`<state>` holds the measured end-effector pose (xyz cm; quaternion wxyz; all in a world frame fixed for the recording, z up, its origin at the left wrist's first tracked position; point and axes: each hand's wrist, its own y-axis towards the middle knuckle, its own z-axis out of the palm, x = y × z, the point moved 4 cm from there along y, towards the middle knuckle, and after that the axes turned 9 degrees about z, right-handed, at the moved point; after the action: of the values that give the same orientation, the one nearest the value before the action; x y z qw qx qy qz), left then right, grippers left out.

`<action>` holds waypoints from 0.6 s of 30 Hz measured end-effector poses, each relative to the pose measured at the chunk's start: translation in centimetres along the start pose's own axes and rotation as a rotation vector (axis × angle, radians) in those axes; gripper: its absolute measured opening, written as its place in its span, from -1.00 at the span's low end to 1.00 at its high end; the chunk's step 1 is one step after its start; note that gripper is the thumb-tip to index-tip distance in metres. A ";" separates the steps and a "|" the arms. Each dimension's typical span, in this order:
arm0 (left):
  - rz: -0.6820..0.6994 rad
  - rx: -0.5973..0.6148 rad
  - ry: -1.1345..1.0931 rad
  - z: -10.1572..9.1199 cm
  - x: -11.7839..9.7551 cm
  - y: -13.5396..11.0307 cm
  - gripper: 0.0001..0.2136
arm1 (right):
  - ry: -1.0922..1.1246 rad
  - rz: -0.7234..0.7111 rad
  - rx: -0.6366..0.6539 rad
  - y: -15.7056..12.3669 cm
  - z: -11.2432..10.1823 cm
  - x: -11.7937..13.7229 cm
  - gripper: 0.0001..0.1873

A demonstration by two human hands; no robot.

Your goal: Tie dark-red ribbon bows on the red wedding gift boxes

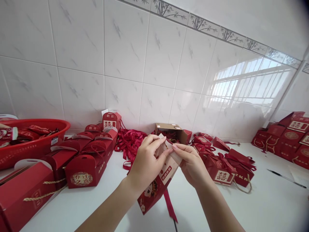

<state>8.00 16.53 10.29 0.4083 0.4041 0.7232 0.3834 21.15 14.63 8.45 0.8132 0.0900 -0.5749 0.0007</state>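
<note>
A red gift box (154, 190) with white printed panels and a pale inside is held tilted in front of me, above the white table. My left hand (146, 161) is closed on its upper edge, thumb and fingers pinching the white flap. On the other side, my right hand (194, 164) pinches the box's pale flap (177, 158) between thumb and fingers. Both sets of fingertips nearly meet at the box's top. A dark red ribbon (170, 206) hangs below the box. My hands hide much of the box's opening.
Red gift boxes (84, 170) stand in rows at the left, beside a red basket (65, 125) of packets. Behind my hands lie a ribbon heap (130, 141) and a cardboard box (182, 133). Ribbon-tied boxes (220, 172), a pen (286, 178) and stacked boxes (287, 138) are right.
</note>
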 end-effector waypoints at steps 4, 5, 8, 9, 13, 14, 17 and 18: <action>0.040 -0.051 0.027 -0.3 -0.3 0.1 -0.77 | -0.044 -0.022 0.003 -0.3 0.3 0.3 -0.77; 0.042 -0.053 0.031 -0.3 -0.3 0.1 -0.78 | -0.055 -0.031 0.003 -0.3 0.3 0.3 -0.77; 0.037 -0.054 0.039 -0.3 -0.3 0.0 -0.80 | -0.075 -0.051 -0.002 -0.3 0.3 0.3 -0.77; 0.034 -0.056 0.040 -0.3 -0.4 -0.1 -0.81 | -0.078 -0.051 -0.005 -0.3 0.3 0.3 -0.77; 0.029 -0.059 0.053 -0.1 -0.4 -0.2 -0.92 | -0.087 -0.041 -0.012 -0.1 0.2 0.2 -0.76; 0.034 -0.056 0.057 -0.1 -0.4 -0.2 -0.93 | -0.090 -0.037 -0.012 -0.1 0.2 0.1 -0.75; 0.062 -0.039 0.059 -0.2 -0.5 -0.1 -0.95 | -0.109 -0.031 -0.013 -0.1 0.2 0.2 -0.74; 0.071 -0.030 0.056 -0.2 -0.5 -0.1 -0.95 | -0.115 -0.032 -0.018 -0.1 0.2 0.2 -0.73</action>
<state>7.96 16.01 10.40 0.3799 0.4124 0.7138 0.4197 21.07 14.53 8.65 0.7795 0.0916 -0.6193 -0.0225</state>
